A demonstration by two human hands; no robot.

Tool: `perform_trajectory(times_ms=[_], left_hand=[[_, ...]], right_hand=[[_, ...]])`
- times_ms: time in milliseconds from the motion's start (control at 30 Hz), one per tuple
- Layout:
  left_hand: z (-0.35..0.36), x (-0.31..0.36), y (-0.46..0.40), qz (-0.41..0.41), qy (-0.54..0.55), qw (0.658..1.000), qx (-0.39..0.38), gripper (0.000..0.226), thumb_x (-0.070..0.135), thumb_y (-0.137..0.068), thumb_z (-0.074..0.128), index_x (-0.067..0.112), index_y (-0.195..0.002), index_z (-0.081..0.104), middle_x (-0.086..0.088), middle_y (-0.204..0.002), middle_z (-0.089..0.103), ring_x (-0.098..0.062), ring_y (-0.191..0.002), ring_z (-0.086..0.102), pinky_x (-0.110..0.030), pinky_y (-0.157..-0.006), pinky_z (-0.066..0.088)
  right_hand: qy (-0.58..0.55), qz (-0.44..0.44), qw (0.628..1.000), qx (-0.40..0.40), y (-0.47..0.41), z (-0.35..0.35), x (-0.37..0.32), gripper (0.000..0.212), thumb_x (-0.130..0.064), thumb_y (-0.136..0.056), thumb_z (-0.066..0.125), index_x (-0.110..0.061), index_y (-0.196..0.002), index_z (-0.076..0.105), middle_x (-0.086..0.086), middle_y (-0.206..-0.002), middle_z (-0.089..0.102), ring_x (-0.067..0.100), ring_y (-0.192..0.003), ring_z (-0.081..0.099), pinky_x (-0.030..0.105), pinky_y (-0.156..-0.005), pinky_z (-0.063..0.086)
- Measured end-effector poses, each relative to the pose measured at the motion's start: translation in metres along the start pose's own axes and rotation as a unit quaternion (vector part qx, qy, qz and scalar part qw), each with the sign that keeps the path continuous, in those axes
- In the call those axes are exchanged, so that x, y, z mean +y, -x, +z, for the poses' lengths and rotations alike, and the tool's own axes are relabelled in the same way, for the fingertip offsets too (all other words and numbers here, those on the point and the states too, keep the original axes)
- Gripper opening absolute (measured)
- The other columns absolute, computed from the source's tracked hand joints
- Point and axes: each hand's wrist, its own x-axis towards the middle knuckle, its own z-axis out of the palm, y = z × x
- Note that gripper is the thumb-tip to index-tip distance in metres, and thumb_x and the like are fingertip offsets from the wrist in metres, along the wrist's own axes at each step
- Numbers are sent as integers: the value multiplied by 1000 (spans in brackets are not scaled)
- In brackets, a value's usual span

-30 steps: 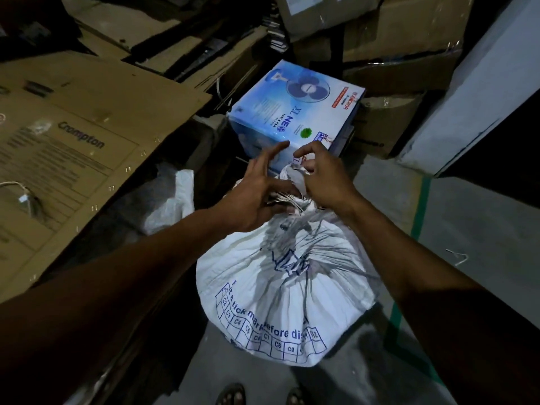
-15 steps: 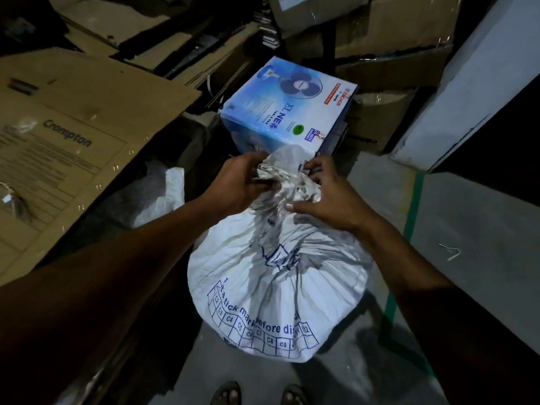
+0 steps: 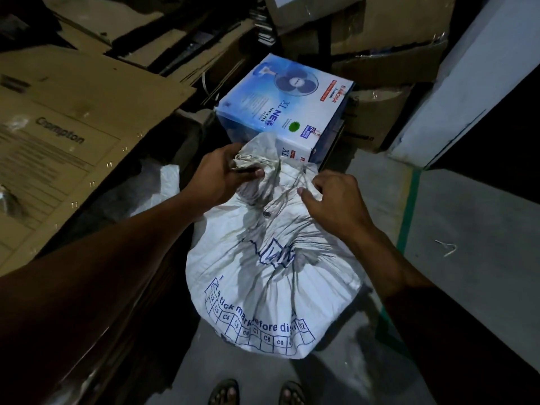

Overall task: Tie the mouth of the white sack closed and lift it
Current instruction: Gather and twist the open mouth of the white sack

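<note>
A full white woven sack (image 3: 271, 290) with blue print stands on the grey floor in front of me. Its mouth (image 3: 263, 162) is bunched and crumpled at the top. My left hand (image 3: 217, 178) grips the gathered mouth from the left, fingers curled round the folds. My right hand (image 3: 336, 201) lies on the sack's right shoulder and pinches the cloth and loose frayed strings (image 3: 287, 190) that trail down from the mouth.
A blue and white fan box (image 3: 287, 105) sits just behind the sack. Flattened brown cartons (image 3: 79, 118) pile up on the left, more cartons at the back. A white wall panel (image 3: 467, 83) and green floor tape (image 3: 409, 206) lie to the right. My sandalled feet (image 3: 257, 393) are below.
My hands have spread apart: the left has pulled the gathered mouth to the left, the right has slid down to the sack's right side. The mouth has loosened and more strings show.
</note>
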Motion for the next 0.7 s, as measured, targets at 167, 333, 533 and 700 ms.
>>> perform_trajectory(times_ms=[167,333,533,700], left_hand=[[-3,1,4,9,17,999,-31,42,36,-86,88,23,-123,73,7,-108,81,-6,-102,75,-29,-96,55],[-12,-4,12,5,10,991,-134,31,36,-83,89,23,-107,76,3,-102,81,-8,-96,75,-31,-92,58],[10,3,23,59,0,978,-199,31,10,-81,90,27,-93,67,21,-89,68,8,-84,63,-9,-79,46],[23,1,23,130,-93,980,-116,41,47,-70,94,29,-104,81,8,-135,47,-26,-127,47,-36,-112,42]], right_hand=[[-30,-20,999,28,-4,-4,-8,43,-20,-88,76,-15,-65,39,-13,-58,24,19,-60,37,24,-62,11],[-65,66,995,24,-7,-1,-6,29,-20,-94,74,-9,-110,53,7,-100,64,25,-82,57,22,-64,26],[-43,86,995,32,-30,11,-16,22,-20,-92,73,-10,-111,78,14,-110,78,30,-100,74,32,-86,60],[-171,130,976,-45,-44,9,-25,19,0,-87,73,-12,-100,80,4,-98,78,19,-94,74,25,-82,57]])
